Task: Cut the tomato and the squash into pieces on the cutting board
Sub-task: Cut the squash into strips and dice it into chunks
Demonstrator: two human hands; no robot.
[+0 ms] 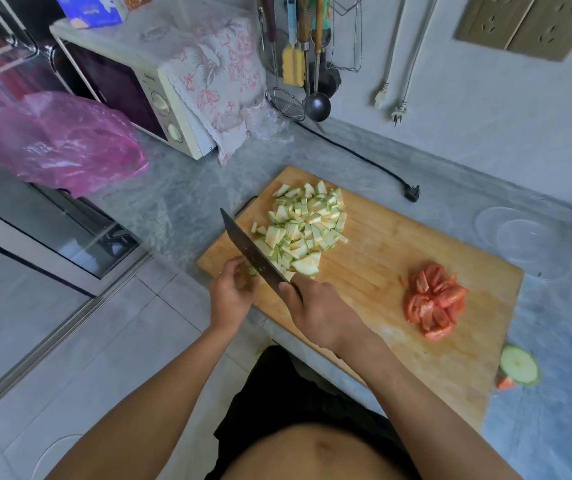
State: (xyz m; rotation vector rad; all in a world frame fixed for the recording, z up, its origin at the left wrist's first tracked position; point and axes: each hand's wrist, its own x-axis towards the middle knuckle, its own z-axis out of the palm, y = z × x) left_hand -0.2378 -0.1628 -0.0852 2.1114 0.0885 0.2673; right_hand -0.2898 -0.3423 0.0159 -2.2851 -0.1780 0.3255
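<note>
Our right hand [315, 306] grips cleaver [253, 252] handle, blade angled over squash pieces [303, 226] at cutting board [399, 244] left end. Our left hand [231, 289] pinches last squash bit beside blade. Tomato wedges [435, 301] piled at board's right side, on table [180, 199].
</note>
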